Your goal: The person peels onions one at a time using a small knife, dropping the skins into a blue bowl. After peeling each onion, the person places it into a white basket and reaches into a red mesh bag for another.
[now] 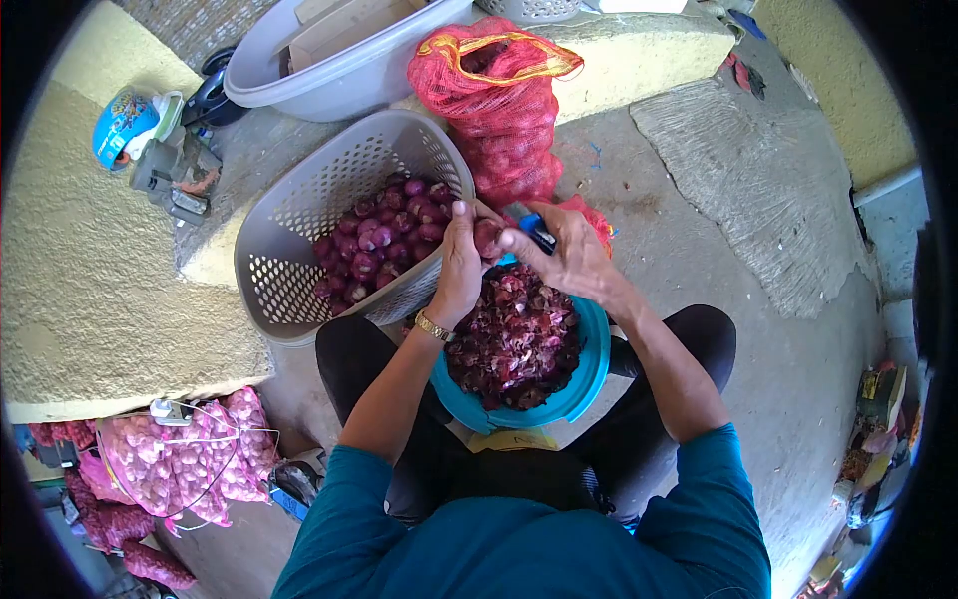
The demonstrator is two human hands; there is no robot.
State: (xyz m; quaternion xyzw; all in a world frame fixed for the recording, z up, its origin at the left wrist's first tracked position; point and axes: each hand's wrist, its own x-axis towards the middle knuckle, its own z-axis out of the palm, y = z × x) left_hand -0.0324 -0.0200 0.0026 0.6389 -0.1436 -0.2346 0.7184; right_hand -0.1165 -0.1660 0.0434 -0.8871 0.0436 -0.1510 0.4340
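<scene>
A red onion [488, 240] is held in the fingers of my left hand [459, 265], which has a gold watch at its wrist. My right hand [581, 260] is closed around a small knife [537, 232] with a blue and black handle; its thumb reaches to the onion. The blade is mostly hidden. Both hands are over the far edge of a blue basin [595, 364] between my knees. Dry onion skins [514, 334] fill the basin. Left of it leans a grey perforated basket [282, 290] holding many shiny purple onions [374, 240].
Beyond the basin stands a red mesh sack [509, 140] full of onions. A large grey tub [339, 75] rests behind the basket. Pink net bags of bulbs [180, 454] lie at lower left by a yellow ledge [110, 299]. Assorted items line the right wall.
</scene>
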